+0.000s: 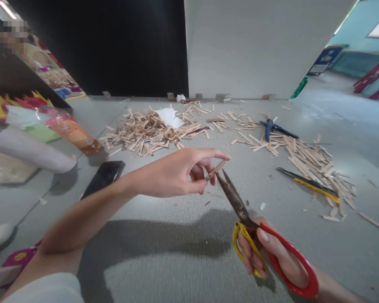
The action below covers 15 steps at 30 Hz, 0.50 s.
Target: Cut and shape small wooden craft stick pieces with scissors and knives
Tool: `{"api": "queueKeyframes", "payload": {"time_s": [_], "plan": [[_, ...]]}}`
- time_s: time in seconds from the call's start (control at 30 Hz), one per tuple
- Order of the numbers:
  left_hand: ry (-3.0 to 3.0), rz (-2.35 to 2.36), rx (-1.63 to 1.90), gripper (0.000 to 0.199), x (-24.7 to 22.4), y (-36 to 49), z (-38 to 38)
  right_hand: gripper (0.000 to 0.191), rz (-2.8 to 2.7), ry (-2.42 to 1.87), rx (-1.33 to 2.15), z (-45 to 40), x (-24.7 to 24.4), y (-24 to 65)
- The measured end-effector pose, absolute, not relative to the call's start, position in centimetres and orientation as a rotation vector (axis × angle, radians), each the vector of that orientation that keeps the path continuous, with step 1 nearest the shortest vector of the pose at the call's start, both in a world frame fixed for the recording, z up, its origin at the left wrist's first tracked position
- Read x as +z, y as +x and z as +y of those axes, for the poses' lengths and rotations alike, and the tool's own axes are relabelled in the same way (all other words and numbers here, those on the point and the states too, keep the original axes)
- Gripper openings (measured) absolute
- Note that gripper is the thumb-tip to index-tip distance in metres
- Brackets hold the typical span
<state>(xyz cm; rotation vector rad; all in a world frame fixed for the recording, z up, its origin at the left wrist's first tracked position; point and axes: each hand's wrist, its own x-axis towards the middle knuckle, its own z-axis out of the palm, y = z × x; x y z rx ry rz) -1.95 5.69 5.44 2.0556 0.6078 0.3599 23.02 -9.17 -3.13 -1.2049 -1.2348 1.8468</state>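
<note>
My left hand (177, 174) is closed in a pinch on a short thin wooden stick (215, 170), which lies slantwise between thumb and fingers. My right hand (268, 252) grips a pair of scissors (235, 200) with one yellow and one red handle. The dark blades are slightly parted, and their tips are right beside the stick; whether they touch it I cannot tell. Behind my hands a large heap of cut wooden pieces (145, 132) covers the table, with a crumpled white tissue (169, 118) on it. A second pile of sticks (316, 162) spreads out at the right.
A yellow and black utility knife (309, 184) and dark blue clippers (276, 128) lie by the right pile. A black phone (104, 179) is left of my forearm. Further left are a plastic bottle (71, 130) and a grey roll (31, 145). An upright black and white panel (259, 50) borders the back.
</note>
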Motion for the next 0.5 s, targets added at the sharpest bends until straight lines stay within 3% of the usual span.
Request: {"api": "queueKeyframes", "payload": {"time_s": [0.1, 0.27, 0.5], "plan": [[2.061, 0.607, 0.328, 0.066, 5.5, -2.0, 5.8, 0.072, -1.206, -1.171, 1.902, -9.1, -3.6, 23.2], [2.156, 0.661, 0.336, 0.047, 5.8, -2.1, 5.8, 0.072, -1.141, -1.098, 1.996, -9.2, -4.8, 23.4], [2.185, 0.711, 0.328, 0.051, 6.6, -2.0, 4.4, 0.076, -0.946, -1.089, 2.171, -8.9, -4.3, 23.5]]}}
